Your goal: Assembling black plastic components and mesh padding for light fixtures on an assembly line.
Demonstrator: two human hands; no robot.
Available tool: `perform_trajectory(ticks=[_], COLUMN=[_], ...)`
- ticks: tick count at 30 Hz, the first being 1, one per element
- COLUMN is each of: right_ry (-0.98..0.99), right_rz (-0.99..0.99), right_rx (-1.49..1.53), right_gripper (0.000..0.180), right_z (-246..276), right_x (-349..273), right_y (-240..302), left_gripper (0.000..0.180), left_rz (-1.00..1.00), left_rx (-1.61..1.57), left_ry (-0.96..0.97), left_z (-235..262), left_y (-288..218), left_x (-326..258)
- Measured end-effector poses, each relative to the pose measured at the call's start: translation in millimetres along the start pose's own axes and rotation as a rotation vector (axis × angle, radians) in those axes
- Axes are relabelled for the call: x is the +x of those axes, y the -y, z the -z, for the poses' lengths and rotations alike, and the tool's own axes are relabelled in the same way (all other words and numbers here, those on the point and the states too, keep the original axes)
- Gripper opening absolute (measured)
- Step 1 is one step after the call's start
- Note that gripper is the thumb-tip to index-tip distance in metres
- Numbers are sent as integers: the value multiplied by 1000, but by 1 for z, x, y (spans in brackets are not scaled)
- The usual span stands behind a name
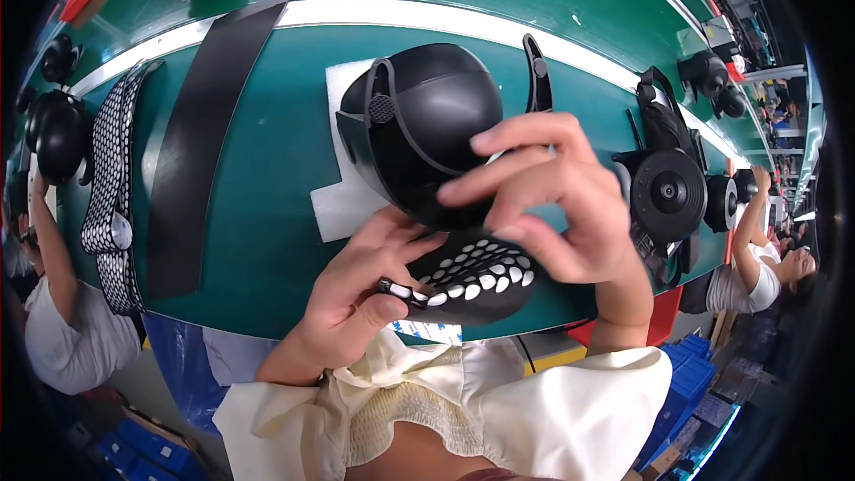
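A glossy black, helmet-like rounded shell (450, 93) with side straps or arms sits on a white foam sheet (331, 214) in front of me. Near its lower edge, a dark curved pad (485, 289) covered in white oval spots lies toward my body. My left hand (356, 281) pinches the pad's left end between thumb and fingers. Above the pad, my right hand (557, 191) hovers by the shell's right side, fingers spread and curved, with nothing visible in them. Whether its fingertips touch the shell, I cannot tell.
A long black strip (200, 151) and a white-spotted band (114, 187) lie at left on the green table (267, 151). A slim black arm (538, 71) rises behind my right hand. Round black parts (668, 191) stand at right. Other people work on both sides.
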State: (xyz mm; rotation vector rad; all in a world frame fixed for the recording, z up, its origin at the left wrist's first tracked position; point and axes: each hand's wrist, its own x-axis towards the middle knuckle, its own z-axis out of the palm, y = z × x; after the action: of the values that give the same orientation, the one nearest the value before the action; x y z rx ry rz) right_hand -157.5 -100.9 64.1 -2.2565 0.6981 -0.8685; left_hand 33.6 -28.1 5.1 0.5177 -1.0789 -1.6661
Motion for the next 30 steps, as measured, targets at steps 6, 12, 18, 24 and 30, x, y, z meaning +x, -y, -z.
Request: perform_trajectory(ticks=[6, 12, 18, 24, 30], right_ry=[-170, -111, -117, -71, -13], right_rz=[-61, -275, -299, -262, -592], right_rx=[10, -35, -1, -86, -188], right_gripper=[8, 9, 8, 10, 42], right_z=[2, 3, 4, 9, 17], right_x=[-2, -11, -14, -7, 14], right_y=[-10, -3, -3, -3, 0], left_gripper=[33, 36, 37, 40, 34], left_rz=[-19, 11, -9, -8, -25], left_rx=[-49, -19, -53, -27, -101], left_ry=[-12, -51, -77, -95, -159], left_z=[0, -2, -4, -2, -1], left_y=[0, 1, 3, 3, 1], left_x=[0, -1, -2, -1, -2])
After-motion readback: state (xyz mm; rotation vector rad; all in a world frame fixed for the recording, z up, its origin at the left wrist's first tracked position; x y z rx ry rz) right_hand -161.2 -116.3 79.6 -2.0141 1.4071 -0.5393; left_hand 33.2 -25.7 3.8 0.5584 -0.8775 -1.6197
